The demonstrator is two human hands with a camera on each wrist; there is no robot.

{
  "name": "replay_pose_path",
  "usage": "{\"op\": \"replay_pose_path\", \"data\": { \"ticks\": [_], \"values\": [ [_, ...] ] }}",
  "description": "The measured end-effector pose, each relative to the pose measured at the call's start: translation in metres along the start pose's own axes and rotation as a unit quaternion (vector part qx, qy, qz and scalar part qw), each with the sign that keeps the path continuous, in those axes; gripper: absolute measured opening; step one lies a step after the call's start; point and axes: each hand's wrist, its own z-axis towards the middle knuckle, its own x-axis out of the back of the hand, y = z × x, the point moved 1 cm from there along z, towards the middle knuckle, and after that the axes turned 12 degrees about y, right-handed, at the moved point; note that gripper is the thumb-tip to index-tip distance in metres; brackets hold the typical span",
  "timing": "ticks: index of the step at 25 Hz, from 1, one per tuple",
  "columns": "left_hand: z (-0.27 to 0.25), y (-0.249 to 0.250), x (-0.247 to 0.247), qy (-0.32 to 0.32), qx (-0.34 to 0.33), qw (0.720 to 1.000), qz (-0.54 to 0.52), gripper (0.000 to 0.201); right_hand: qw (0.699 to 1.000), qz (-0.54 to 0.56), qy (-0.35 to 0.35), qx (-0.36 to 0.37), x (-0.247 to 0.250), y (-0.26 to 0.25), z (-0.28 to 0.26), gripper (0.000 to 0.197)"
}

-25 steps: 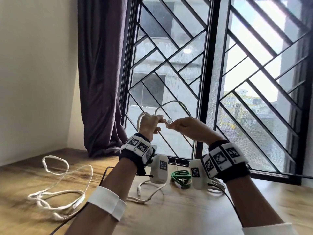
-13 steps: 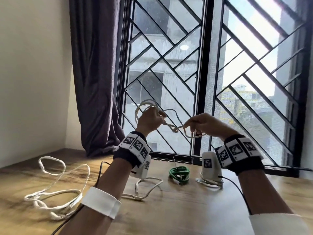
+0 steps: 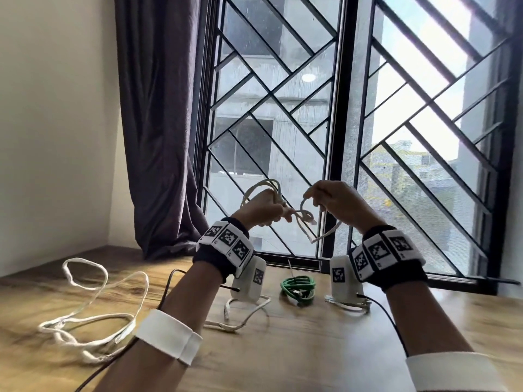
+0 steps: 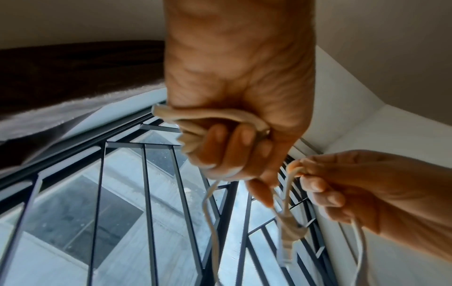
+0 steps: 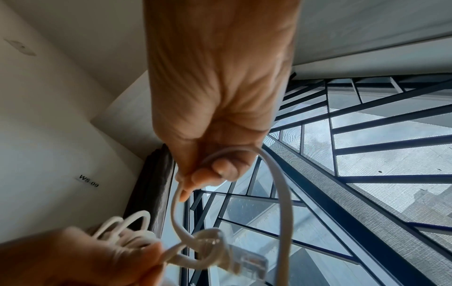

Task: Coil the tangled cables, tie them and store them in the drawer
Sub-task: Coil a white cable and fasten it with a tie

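above the counter by the window, the left hand clamps the coiled white cable while the right hand pinches its loose end, apparently to cinch a knot round the loops.

- held cable up between left hand and right hand, before window
- loose cable on table, far left
- coiled cable centre, near window
- curtain left of window
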Motion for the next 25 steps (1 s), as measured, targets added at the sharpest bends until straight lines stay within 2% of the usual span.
{"op": "replay_pose_path", "data": {
  "ticks": [3,7,9,12,15,17,19,23,25],
  "values": [
    [-0.001,0.005,-0.005,0.041,0.049,0.998,-0.013,0.027,0.998,-0.054,-0.02,0.011,0.002,-0.011,-0.001,0.013],
    [0.0,0.013,-0.003,0.112,0.07,0.99,-0.047,0.033,0.996,-0.087,0.017,0.009,-0.004,-0.01,-0.003,0.021],
    [0.0,0.014,-0.001,0.115,0.083,0.989,-0.033,0.033,0.994,-0.105,-0.009,0.004,-0.009,-0.01,-0.003,0.022],
    [0.0,0.01,0.004,0.07,0.136,0.985,-0.082,0.03,0.997,-0.055,-0.051,0.031,-0.007,-0.011,-0.003,0.02],
    [0.0,0.011,0.006,0.014,0.17,0.978,-0.117,0.032,0.998,0.023,-0.031,0.042,-0.003,-0.003,-0.003,0.018],
    [-0.002,0.011,0.006,0.0,0.173,0.98,-0.102,0.033,0.997,0.078,-0.019,0.023,-0.008,-0.001,-0.005,0.019],
    [-0.002,0.007,0.006,0.013,0.147,0.985,-0.085,0.031,0.991,0.132,-0.008,-0.013,-0.008,-0.004,-0.007,0.022],
    [0.001,-0.004,0.018,0.09,-0.005,0.982,-0.164,0.015,0.983,0.169,0.007,-0.066,0.005,-0.004,-0.002,0.028],
    [0.001,-0.002,0.017,0.128,-0.065,0.978,-0.149,0.011,0.98,0.179,0.022,-0.085,0.007,-0.005,0.0,0.032]
  ]
}}
